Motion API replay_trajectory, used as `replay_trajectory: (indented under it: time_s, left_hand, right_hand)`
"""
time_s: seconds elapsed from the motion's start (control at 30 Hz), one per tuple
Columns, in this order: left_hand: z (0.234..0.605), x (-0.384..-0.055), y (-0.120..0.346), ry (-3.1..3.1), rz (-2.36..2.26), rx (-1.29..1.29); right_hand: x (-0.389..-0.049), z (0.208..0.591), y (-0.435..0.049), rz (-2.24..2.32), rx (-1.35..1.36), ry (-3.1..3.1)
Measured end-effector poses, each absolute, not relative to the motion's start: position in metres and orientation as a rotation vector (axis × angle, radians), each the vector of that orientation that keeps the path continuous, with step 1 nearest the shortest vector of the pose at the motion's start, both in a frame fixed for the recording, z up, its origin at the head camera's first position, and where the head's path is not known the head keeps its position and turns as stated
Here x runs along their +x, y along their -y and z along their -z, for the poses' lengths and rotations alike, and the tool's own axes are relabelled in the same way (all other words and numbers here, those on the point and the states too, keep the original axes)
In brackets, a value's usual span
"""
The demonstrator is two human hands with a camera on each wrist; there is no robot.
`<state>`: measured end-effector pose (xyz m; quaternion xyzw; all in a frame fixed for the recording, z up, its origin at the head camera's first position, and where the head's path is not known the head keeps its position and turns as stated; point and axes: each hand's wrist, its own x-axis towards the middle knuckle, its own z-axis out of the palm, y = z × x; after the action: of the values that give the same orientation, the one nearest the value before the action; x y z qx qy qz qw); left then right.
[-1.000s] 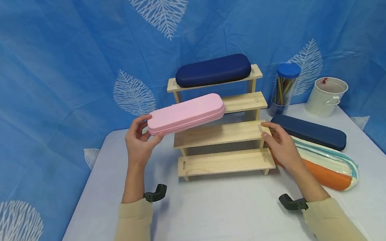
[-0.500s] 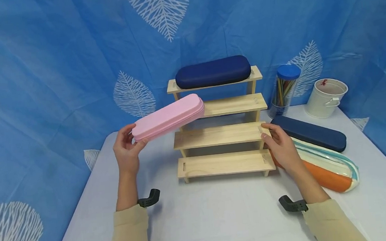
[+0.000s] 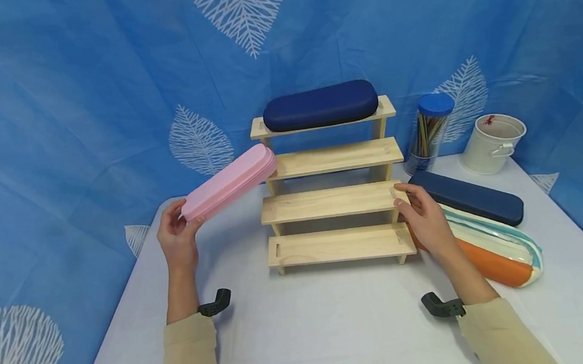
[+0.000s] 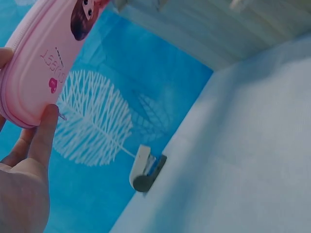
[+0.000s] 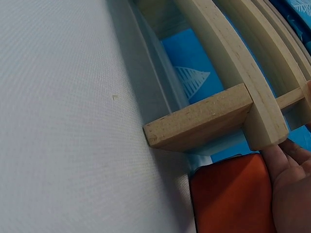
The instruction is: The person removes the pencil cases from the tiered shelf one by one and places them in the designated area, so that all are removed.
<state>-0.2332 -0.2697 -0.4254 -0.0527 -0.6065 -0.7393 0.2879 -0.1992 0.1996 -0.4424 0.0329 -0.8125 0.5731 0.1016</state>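
Observation:
A pink zippered pencil case (image 3: 228,182) is held up at the left of a four-tier wooden shelf rack (image 3: 333,202), slanting up to the right. My left hand (image 3: 178,240) pinches its near end between thumb and fingers. In the left wrist view the pencil case (image 4: 43,63) shows a printed cartoon face and lettering. At the rack's right side, my right hand (image 3: 427,219) grips the end of the second tier from the bottom. A dark blue case (image 3: 321,106) lies on the top tier; the three lower tiers bear nothing.
Right of the rack lie a navy case (image 3: 467,197) and an orange, white and teal pencil pouch (image 3: 492,244). Behind them stand a blue-lidded clear jar (image 3: 426,134) of pencils and a white bucket (image 3: 491,148). A clip (image 4: 146,170) sits at the table's edge.
My left hand has carried the pink pencil case leftward, away from the front of the rack, and its slant has grown steeper. My right hand has stayed on the rack.

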Motion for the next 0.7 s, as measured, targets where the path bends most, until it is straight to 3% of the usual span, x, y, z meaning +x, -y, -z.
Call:
replay_trajectory:
  time_s: [0.17,0.7]
  left_hand:
    - [0.436,-0.234,0.276,1.572,2.002,-0.057]
    - [0.454,-0.234,0.288,1.65,1.864,0.174]
  right_hand:
    - [-0.187,0.422,-0.192,-1.698,0.107,2.405]
    - [-0.188,0.425,-0.191,-1.664,0.087,2.411]
